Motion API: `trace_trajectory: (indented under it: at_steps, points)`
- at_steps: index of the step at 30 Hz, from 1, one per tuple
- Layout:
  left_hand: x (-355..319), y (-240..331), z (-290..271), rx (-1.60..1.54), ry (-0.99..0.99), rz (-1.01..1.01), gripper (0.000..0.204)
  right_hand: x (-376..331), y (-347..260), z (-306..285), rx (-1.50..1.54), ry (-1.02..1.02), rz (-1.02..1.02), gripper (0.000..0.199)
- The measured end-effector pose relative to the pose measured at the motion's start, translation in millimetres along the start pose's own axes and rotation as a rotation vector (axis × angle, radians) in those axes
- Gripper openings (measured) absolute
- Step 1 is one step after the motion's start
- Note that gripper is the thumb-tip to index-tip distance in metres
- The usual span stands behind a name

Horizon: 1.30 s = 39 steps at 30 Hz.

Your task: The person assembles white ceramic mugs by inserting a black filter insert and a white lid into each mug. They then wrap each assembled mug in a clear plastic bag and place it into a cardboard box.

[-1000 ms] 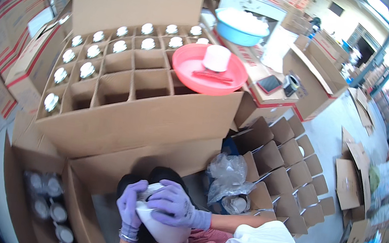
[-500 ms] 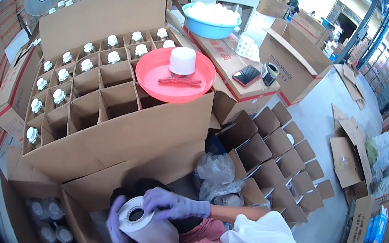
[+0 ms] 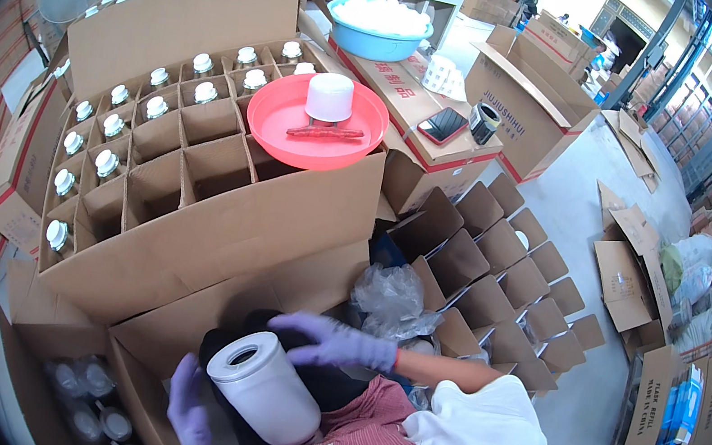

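A white cylindrical container (image 3: 274, 400) with a dark round opening in its top leans tilted across my lap. To its left is my left hand (image 3: 191, 413) in a purple glove, open and apart from it, fingers pointing up. My right hand (image 3: 334, 344), gloved in the same purple, is stretched out open just beyond the container's upper right side. Whether its fingertips touch the container I cannot tell. Neither hand grips anything.
A divided carton (image 3: 218, 230) with white-capped bottles stands ahead, a red basin (image 3: 278, 131) on its corner. At lower left, an open box (image 3: 141, 393) holds plastic-wrapped pieces. Cardboard dividers (image 3: 475, 285) and crumpled clear plastic (image 3: 391, 296) are on the right.
Both hands have come off the white container and opened, the left moving down and left, the right slightly away. The container now rests tilted on my lap. The view has shifted slightly.
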<state>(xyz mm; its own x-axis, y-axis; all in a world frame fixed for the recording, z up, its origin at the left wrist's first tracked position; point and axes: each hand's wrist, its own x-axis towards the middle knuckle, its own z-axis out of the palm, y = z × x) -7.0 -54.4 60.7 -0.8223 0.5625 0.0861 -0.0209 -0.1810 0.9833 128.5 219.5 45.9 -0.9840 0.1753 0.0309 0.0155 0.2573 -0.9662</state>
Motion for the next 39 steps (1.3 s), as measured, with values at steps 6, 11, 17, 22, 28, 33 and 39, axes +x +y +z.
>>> trace_trajectory:
  at_steps: [6, 11, 17, 22, 28, 33, 39]
  points:
    - [42, 12, 16, 0.411, -0.362, 0.268, 0.064, 35, -59, 44, -0.42, 0.21, -0.619, 0.06]
    - [47, 37, 33, -0.684, -0.022, -0.249, 0.055, 71, -93, 35, -0.539, 0.216, -0.815, 0.067]
    - [53, 52, 58, 0.238, -0.039, 0.649, 0.036, 80, -99, 39, 0.102, 0.043, -0.231, 0.044]
    - [65, 27, 35, 0.925, -0.096, 0.906, 0.038, 121, -128, -12, 0.171, -0.156, 0.074, 0.045]
    - [53, -28, 24, 0.356, -0.302, 0.044, 0.045, 274, -173, -80, -1.235, 0.353, -0.071, 0.053]
    - [67, -27, 24, 0.39, -0.448, 0.051, 0.046, 400, -165, -39, -1.459, 0.212, -0.401, 0.051]
    - [74, -15, 14, 0.292, -0.447, 0.018, 0.042, 472, -137, 30, -1.326, -0.026, -0.025, 0.071]
